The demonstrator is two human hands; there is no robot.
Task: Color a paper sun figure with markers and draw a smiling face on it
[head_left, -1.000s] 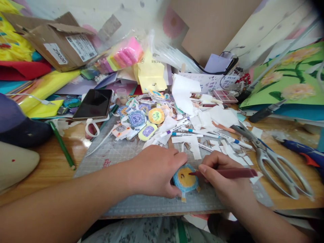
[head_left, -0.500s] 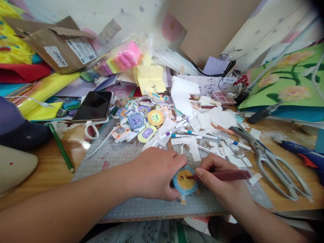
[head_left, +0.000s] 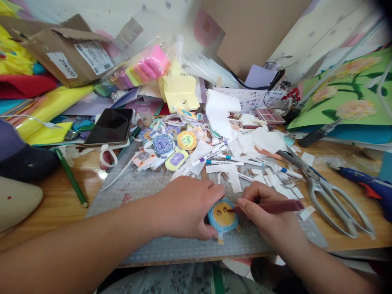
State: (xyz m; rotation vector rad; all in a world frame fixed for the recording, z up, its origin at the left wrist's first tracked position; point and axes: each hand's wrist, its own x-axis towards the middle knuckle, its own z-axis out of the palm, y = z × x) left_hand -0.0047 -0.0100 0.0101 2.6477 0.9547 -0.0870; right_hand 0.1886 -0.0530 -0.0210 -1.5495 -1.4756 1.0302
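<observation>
A small round paper cutout [head_left: 222, 217], yellow with a blue rim, lies on the grey cutting mat [head_left: 143, 185] near the front edge. My left hand [head_left: 186, 206] is closed over its left side, thumb and forefinger pinching it flat. My right hand [head_left: 266, 216] grips a dark red marker [head_left: 275, 206] like a pen, its tip touching the yellow face where dark marks are drawn. Several finished cutouts [head_left: 171, 145] with coloured rims lie in a heap farther back on the mat.
Large metal scissors [head_left: 327, 194] lie right of my right hand, a blue glue gun [head_left: 364, 181] beyond. White paper scraps and several pens [head_left: 232, 161] litter the mat. A phone [head_left: 108, 127], green pencil [head_left: 70, 177], cardboard box [head_left: 67, 51] and coloured papers crowd the left and back.
The marker tip has shifted slightly across the yellow face, adding to the drawn marks. Both hands stay in place on the cutout; the view has drifted a little.
</observation>
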